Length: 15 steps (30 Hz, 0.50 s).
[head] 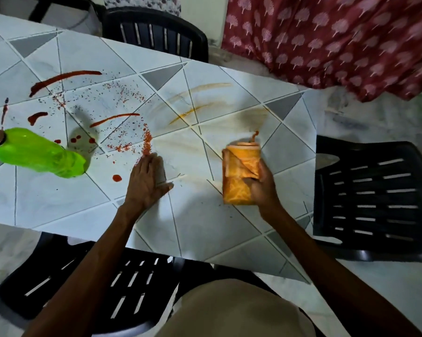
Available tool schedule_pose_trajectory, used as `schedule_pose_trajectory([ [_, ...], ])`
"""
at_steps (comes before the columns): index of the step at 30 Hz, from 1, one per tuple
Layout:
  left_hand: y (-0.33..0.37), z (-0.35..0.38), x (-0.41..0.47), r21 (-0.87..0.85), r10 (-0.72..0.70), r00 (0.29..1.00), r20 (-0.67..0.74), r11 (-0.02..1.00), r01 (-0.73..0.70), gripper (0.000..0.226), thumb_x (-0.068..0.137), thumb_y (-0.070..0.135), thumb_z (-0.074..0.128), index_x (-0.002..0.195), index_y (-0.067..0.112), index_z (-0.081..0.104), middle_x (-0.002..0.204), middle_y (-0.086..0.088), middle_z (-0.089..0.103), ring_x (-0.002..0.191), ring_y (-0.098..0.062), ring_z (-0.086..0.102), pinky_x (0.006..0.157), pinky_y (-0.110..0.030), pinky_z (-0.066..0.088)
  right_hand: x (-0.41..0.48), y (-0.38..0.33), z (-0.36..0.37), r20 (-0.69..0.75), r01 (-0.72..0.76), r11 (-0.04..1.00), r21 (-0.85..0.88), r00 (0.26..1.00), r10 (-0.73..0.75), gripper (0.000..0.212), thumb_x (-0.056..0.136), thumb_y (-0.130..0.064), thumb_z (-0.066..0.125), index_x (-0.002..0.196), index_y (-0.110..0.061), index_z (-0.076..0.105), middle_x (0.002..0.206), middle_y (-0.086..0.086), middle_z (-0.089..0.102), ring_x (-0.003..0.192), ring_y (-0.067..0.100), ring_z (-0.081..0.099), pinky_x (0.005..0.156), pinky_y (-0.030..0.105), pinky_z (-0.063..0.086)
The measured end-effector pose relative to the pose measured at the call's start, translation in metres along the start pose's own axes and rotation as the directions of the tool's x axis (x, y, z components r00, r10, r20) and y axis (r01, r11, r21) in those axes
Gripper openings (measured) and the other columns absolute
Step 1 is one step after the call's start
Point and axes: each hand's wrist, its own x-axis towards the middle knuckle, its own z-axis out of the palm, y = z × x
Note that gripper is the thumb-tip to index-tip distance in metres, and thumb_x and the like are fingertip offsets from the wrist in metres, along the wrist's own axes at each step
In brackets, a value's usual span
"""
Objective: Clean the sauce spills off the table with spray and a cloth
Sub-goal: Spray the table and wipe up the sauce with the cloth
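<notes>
Red sauce streaks [64,77] and drops cross the left half of the white patterned table [205,234], with a scatter of red flakes [146,139] around the middle. Pale orange smears [195,109] mark the right half. A green bottle [38,154] with a pink cap stands at the left edge. My right hand [263,188] grips a folded orange cloth [239,173], blurred, on the table's right part; a red smear sits on the cloth's top edge. My left hand [148,183] rests flat on the table, fingers straight, just below the flakes.
Black slatted plastic chairs stand at the far side [156,32], the right [370,198] and under me [122,285]. A maroon patterned fabric [338,42] hangs at the upper right. The floor is pale marble.
</notes>
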Motion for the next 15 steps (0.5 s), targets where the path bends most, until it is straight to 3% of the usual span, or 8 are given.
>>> schedule_pose_trajectory([
  [2, 0.014, 0.005, -0.007, -0.013, 0.006, 1.000, 0.009, 1.000, -0.006, 0.095, 0.078, 0.067, 0.059, 0.145, 0.003, 0.039, 0.151, -0.018, 0.040, 0.137, -0.036, 0.038, 0.110, -0.049, 0.037, -0.009, 0.019, -0.047, -0.075, -0.073, 0.997, -0.007, 0.995, 0.073, 0.033, 0.088, -0.014, 0.069, 0.112, -0.030, 0.054, 0.105, -0.005, 0.061, 0.100, 0.022, 0.059, 0.093, 0.050, 0.052],
  [4, 0.032, 0.014, -0.019, 0.000, 0.027, 1.000, 0.014, 1.000, -0.027, 0.092, 0.080, 0.067, 0.057, 0.145, 0.004, 0.040, 0.150, -0.018, 0.041, 0.136, -0.037, 0.039, 0.108, -0.050, 0.039, -0.014, 0.044, -0.092, -0.113, -0.105, 0.994, 0.043, 0.988, 0.109, 0.030, 0.088, -0.010, 0.070, 0.110, -0.027, 0.060, 0.103, 0.005, 0.061, 0.094, 0.024, 0.061, 0.088, 0.052, 0.054],
  [7, 0.060, 0.024, -0.039, -0.002, 0.018, 0.999, 0.043, 1.000, -0.018, 0.092, 0.079, 0.065, 0.062, 0.145, 0.007, 0.039, 0.151, -0.015, 0.040, 0.137, -0.035, 0.038, 0.110, -0.050, 0.038, -0.015, 0.080, -0.134, -0.184, -0.197, 0.972, 0.132, 0.958, 0.219, 0.028, 0.097, -0.002, 0.062, 0.125, -0.002, 0.056, 0.091, 0.006, 0.059, 0.074, 0.012, 0.063, 0.069, 0.033, 0.059],
  [9, 0.073, 0.033, -0.055, 0.012, 0.012, 0.998, 0.067, 1.000, -0.013, 0.093, 0.078, 0.066, 0.064, 0.144, 0.005, 0.040, 0.149, -0.015, 0.041, 0.136, -0.035, 0.039, 0.109, -0.049, 0.039, -0.021, 0.091, -0.143, -0.238, -0.240, 0.941, 0.240, 0.925, 0.296, 0.028, 0.099, -0.026, 0.065, 0.117, -0.004, 0.060, 0.085, 0.000, 0.063, 0.077, 0.016, 0.066, 0.060, 0.025, 0.058],
  [10, 0.078, 0.038, -0.062, 0.035, 0.013, 0.998, 0.065, 0.999, -0.016, 0.093, 0.078, 0.067, 0.062, 0.143, 0.004, 0.041, 0.149, -0.016, 0.042, 0.135, -0.035, 0.040, 0.109, -0.048, 0.038, -0.025, 0.091, -0.141, -0.243, -0.248, 0.937, 0.246, 0.920, 0.307, 0.036, 0.097, -0.034, 0.066, 0.119, -0.007, 0.059, 0.091, 0.001, 0.064, 0.087, 0.024, 0.068, 0.063, 0.027, 0.057],
  [12, 0.084, 0.044, -0.071, 0.060, 0.002, 0.998, 0.069, 0.998, -0.006, 0.092, 0.079, 0.069, 0.057, 0.141, 0.003, 0.045, 0.148, -0.016, 0.044, 0.135, -0.036, 0.041, 0.109, -0.047, 0.037, -0.030, 0.092, -0.126, -0.235, -0.255, 0.960, 0.119, 0.932, 0.276, 0.037, 0.099, -0.018, 0.063, 0.134, -0.011, 0.053, 0.109, 0.005, 0.059, 0.100, 0.031, 0.065, 0.077, 0.034, 0.052],
  [15, 0.091, 0.048, -0.083, 0.076, -0.027, 1.000, 0.004, 0.997, 0.027, 0.090, 0.079, 0.069, 0.054, 0.140, 0.004, 0.047, 0.146, -0.016, 0.046, 0.134, -0.036, 0.042, 0.110, -0.046, 0.036, -0.028, 0.092, -0.089, -0.168, -0.217, 0.974, 0.067, 0.959, 0.226, 0.040, 0.094, -0.002, 0.064, 0.130, -0.017, 0.057, 0.112, 0.003, 0.062, 0.102, 0.031, 0.064, 0.088, 0.043, 0.053],
])
